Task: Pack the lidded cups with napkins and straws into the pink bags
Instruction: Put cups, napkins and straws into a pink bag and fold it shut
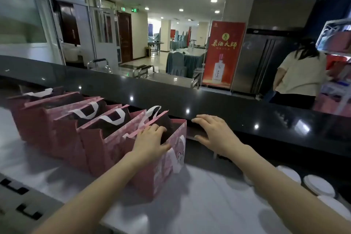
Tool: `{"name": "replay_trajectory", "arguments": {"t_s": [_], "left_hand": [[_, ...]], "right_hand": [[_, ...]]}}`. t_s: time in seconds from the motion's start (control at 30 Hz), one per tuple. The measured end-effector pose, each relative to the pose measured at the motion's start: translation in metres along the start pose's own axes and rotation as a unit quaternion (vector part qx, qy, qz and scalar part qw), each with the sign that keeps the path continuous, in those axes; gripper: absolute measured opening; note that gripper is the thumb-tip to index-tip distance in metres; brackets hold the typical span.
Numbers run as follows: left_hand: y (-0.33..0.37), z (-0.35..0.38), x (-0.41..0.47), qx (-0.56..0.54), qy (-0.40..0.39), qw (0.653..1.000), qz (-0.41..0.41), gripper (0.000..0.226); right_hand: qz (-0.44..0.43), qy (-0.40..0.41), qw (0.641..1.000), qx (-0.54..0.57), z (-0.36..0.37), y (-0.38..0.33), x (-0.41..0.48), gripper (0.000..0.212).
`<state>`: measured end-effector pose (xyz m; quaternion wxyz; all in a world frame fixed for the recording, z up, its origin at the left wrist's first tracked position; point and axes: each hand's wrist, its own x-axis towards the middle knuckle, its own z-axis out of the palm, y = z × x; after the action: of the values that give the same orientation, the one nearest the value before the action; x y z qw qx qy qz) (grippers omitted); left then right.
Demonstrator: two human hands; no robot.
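While upright, five pink bags (161, 173), three lidded cups (319, 185)

A glossy black ledge (228, 104) is raised along the far edge of the white bench (205, 209). Beyond it, steel trolleys (163, 78) are parked, and a red banner (224, 53) (gold characters above a pictured bottle) is stood beside a tall steel cabinet (260, 62). Past the bench's far right corner, a person (300, 74) in a pale top is seen by a rack (334, 30). Tables draped in blue-grey cloth (182, 59) are set further back. A green exit sign (134, 10) is hung above a dark door (125, 36).
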<state>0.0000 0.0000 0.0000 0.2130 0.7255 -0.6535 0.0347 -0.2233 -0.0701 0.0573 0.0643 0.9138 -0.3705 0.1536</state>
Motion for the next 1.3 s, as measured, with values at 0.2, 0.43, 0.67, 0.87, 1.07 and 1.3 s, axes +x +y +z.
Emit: {"name": "replay_trajectory", "arguments": {"t_s": [0.2, 0.43, 0.67, 0.87, 1.07, 1.3], "left_hand": [[-0.010, 0.025, 0.024, 0.023, -0.050, 0.998, 0.043, 0.038], [-0.010, 0.039, 0.014, -0.006, -0.039, 0.996, 0.085, 0.020], [0.007, 0.037, -0.006, -0.027, -0.017, 0.996, 0.089, 0.024], [0.029, 0.034, -0.017, -0.030, 0.025, 0.990, 0.136, 0.014], [0.060, 0.042, -0.011, -0.021, 0.049, 0.975, 0.218, 0.013], [0.088, 0.060, 0.012, -0.033, 0.041, 0.968, 0.247, 0.013]], "right_hand": [[-0.044, -0.051, 0.998, 0.003, 0.061, -0.004, 0.061, 0.053], [-0.107, -0.069, 0.991, -0.043, 0.103, 0.004, 0.082, 0.056], [-0.126, -0.068, 0.987, -0.077, 0.103, 0.032, 0.055, 0.021], [-0.122, -0.001, 0.991, -0.048, 0.089, 0.058, -0.006, 0.011], [-0.106, 0.052, 0.993, -0.003, 0.078, 0.087, -0.064, 0.028], [-0.077, 0.089, 0.992, -0.042, 0.074, 0.119, -0.104, 0.037]]}}
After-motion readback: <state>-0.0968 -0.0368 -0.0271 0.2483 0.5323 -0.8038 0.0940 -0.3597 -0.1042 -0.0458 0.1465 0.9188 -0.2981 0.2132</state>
